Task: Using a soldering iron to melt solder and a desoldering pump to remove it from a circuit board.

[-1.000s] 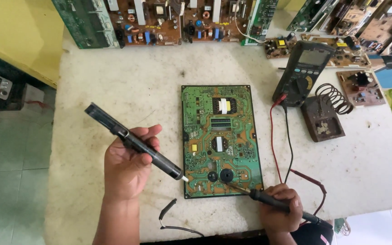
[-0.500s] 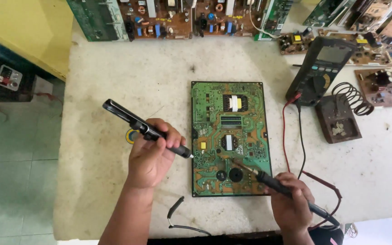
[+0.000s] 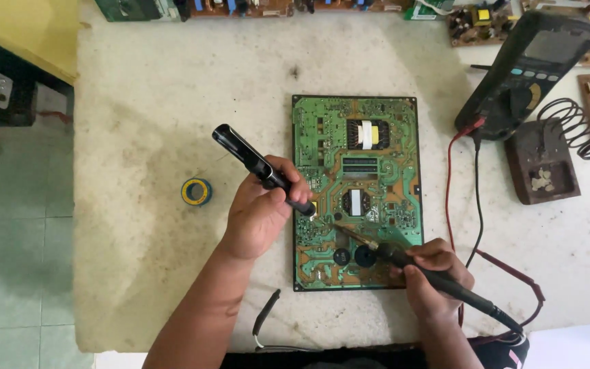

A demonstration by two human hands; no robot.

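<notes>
A green circuit board lies flat in the middle of a pale worn table. My left hand grips a long black pen-shaped tool, its tip on the board's left part. My right hand holds a black soldering iron whose metal tip reaches the board close to the left tool's tip. A cable runs from the iron off the lower right.
A black multimeter leans at the upper right, its red and black leads trailing down beside the board. A brown stand with a wire coil sits right. A small yellow-blue roll lies left. More circuit boards line the far edge.
Both tool tips have moved up the board and closer together. The view has shifted, so the board sits lower and more central. The small roll has come into sight beside my left hand.
</notes>
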